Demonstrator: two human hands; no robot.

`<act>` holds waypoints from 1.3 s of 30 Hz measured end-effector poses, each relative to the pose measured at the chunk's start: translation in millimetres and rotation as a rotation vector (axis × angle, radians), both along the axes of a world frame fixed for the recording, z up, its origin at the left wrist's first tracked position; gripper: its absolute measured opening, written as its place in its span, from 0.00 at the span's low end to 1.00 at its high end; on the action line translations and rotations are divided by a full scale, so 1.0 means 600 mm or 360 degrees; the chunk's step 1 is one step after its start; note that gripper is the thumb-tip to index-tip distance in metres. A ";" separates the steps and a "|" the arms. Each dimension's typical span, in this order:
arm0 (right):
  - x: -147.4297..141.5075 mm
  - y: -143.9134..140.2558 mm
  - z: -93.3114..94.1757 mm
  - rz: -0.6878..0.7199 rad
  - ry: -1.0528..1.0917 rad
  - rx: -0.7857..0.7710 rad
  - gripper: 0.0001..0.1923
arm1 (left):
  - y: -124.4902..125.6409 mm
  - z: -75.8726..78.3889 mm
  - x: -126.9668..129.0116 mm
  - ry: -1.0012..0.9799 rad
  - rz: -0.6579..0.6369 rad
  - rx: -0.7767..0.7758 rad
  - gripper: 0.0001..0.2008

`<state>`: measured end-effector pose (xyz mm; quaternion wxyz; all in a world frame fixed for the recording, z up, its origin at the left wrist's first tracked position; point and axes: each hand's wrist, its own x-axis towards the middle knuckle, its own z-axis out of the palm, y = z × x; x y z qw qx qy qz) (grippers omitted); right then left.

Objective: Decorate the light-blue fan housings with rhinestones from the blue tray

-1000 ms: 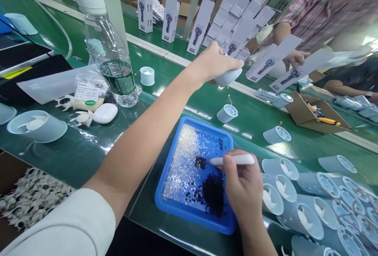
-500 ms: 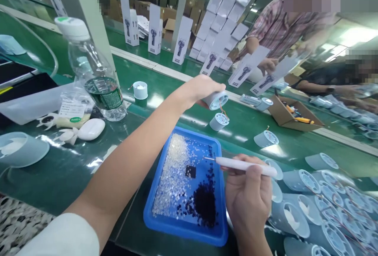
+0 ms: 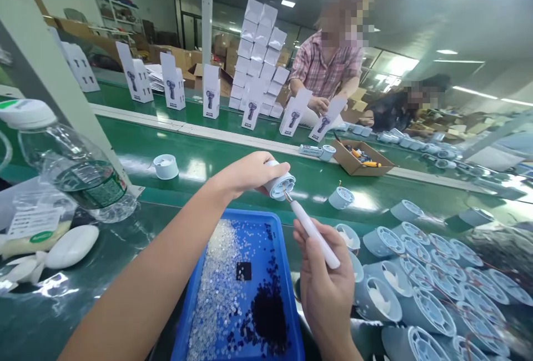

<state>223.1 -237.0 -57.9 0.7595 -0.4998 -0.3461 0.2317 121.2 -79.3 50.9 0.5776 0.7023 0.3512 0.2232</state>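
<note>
A: Start with the green bench (image 3: pixel 104 289). What sits on it around you?

B: The blue tray (image 3: pixel 270 316) lies at your six o'clock, clear beads on one side, dark ones heaped on the other, probably kept apart so you can pick by colour. At four o'clock the pale fan housings (image 3: pixel 416 289) are packed together, touching, leaving no free room on that side. The water bottle (image 3: pixel 79 178) lies tilted at nine o'clock.

A: And your hands?

B: Your left hand (image 3: pixel 245 175) is clamped around a small fan housing (image 3: pixel 280 183), lifted above the tray's far edge with its open face turned towards you, likely so the tool can reach inside. Your right hand (image 3: pixel 325 289) is closed on a white pen tool (image 3: pixel 312 232), its tip touching that housing's face. The two hands are near, not touching.

A: Open room?

B: Towards twelve o'clock, the conveyor belt (image 3: pixel 216 153) is mostly bare, with a lone housing (image 3: pixel 341 197) at one o'clock.
</note>
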 end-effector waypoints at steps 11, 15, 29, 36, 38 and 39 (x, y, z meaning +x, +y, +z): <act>0.003 0.000 0.002 0.0033 0.0070 0.0037 0.10 | -0.022 0.012 0.006 0.0112 -0.0041 0.0127 0.13; 0.004 -0.001 0.005 0.0012 0.0066 0.0026 0.10 | -0.024 0.015 0.007 0.0152 -0.0020 0.0164 0.13; 0.002 -0.003 0.008 -0.0023 0.0075 0.0102 0.10 | -0.010 0.010 0.003 -0.0174 -0.0050 -0.0146 0.12; 0.001 -0.012 0.002 0.0193 0.0094 0.0296 0.07 | 0.021 0.005 -0.017 -0.0778 0.0039 -0.0670 0.07; -0.009 -0.014 0.003 0.0250 0.0157 0.0258 0.07 | 0.017 0.015 -0.025 -0.0892 0.0094 -0.0685 0.07; -0.016 -0.015 0.005 0.0258 0.0187 0.0221 0.08 | 0.012 0.021 -0.030 -0.0948 0.0122 -0.0672 0.07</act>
